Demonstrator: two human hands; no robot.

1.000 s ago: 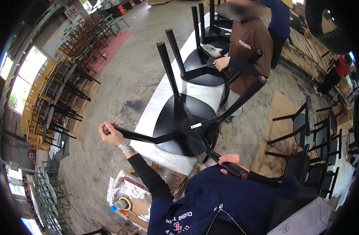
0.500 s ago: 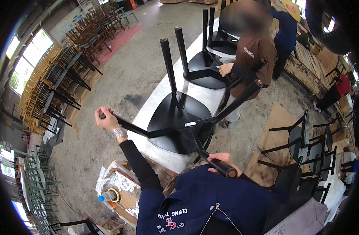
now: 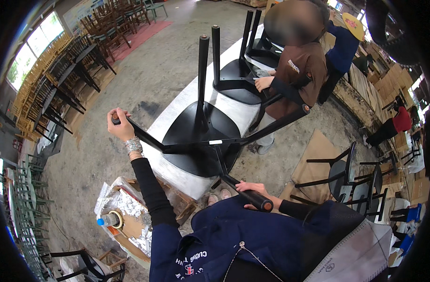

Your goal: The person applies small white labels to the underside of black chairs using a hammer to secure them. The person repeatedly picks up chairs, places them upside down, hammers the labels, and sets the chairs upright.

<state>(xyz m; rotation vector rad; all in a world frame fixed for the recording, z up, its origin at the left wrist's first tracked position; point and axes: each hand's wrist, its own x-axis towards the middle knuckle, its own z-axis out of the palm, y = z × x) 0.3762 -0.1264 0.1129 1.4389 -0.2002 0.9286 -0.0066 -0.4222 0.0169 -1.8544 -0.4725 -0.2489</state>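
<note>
An upside-down black chair (image 3: pixel 182 134) rests with its rounded seat on a long white-topped table (image 3: pixel 182 184), legs splayed upward. A cross of stretchers joins the legs, with a small white label (image 3: pixel 216 142) at the crossing. My left hand (image 3: pixel 121 126) is closed round the end of the left leg. On the leg nearest my body, my right hand (image 3: pixel 253 189) is wrapped near the tip, its fingers partly hidden behind the wood. The other two legs stand free of my hands.
Further along the table are more upturned black chairs (image 3: pixel 238 80), where a co-worker in a brown shirt (image 3: pixel 299 70) has hands on one. Left of me, a low stand (image 3: pixel 125 235) carries a water bottle (image 3: pixel 109 219) and a tape roll. Black chairs (image 3: pixel 339 176) lie on the right.
The view has tilted and shifted. Seen in it, the near chair is turned slightly clockwise, with its left leg and my left hand higher. Both hands keep their hold.
</note>
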